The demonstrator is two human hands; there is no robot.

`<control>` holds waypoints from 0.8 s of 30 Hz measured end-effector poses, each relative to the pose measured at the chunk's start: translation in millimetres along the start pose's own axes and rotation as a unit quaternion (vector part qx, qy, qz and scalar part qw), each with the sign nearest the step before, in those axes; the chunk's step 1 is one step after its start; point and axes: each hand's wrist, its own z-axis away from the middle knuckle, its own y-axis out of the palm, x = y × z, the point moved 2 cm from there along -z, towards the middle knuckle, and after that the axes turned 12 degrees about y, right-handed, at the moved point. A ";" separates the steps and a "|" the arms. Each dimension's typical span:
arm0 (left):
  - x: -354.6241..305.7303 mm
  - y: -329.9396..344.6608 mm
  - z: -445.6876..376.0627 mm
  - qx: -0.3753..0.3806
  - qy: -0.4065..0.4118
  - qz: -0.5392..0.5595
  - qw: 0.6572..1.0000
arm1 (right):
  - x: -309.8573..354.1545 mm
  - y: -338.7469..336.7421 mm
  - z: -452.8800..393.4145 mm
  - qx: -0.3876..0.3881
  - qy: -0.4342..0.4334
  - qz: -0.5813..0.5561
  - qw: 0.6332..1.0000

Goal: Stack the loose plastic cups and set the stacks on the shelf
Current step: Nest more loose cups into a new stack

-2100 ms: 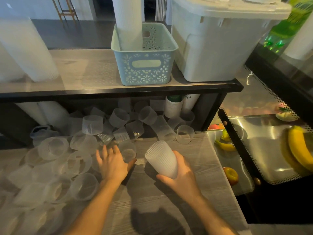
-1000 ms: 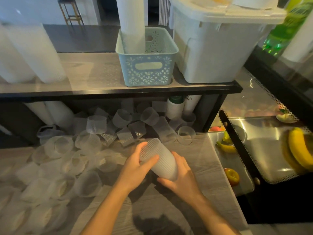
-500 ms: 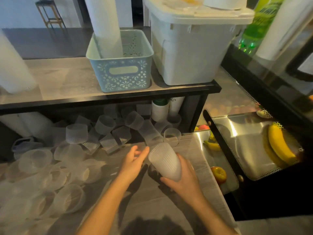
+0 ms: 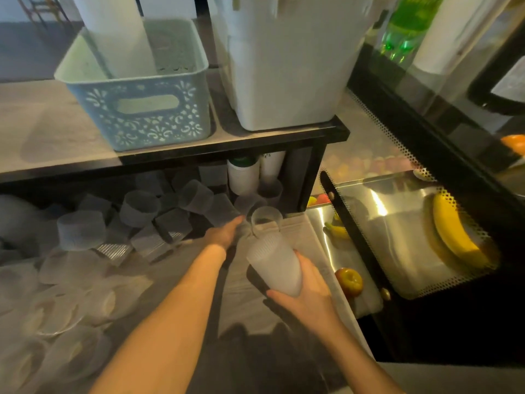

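My right hand [image 4: 308,291] grips a stack of frosted ribbed plastic cups [image 4: 274,265], tilted with its mouth pointing up and away. My left hand [image 4: 224,233] reaches forward to a single clear cup [image 4: 265,221] that lies near the shelf's leg; its fingertips touch the cup's left side, and whether they hold it is hidden. Several loose cups [image 4: 139,209] lie scattered on the counter and under the shelf [image 4: 170,153].
On the shelf stand a light blue basket [image 4: 136,109] with a tall white cup stack [image 4: 113,32] and a big white bin [image 4: 287,61]. To the right is a display case with a banana [image 4: 451,231] and an apple [image 4: 349,280].
My left hand has left the held stack and stretched forward to the clear cup by the shelf's leg. The view has shifted closer and to the right.
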 end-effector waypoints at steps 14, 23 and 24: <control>17.7 -56.5 69.2 0.040 0.109 0.080 0.990 | 1.7 -1.3 3.3 0.009 -0.016 0.008 1.000; 3.9 -111.6 119.7 0.078 0.281 0.045 0.956 | 22.9 15.5 19.3 0.046 -0.045 0.043 0.997; 1.5 -115.7 121.6 0.088 0.293 0.037 0.951 | 25.5 16.8 20.5 0.044 -0.053 0.047 0.997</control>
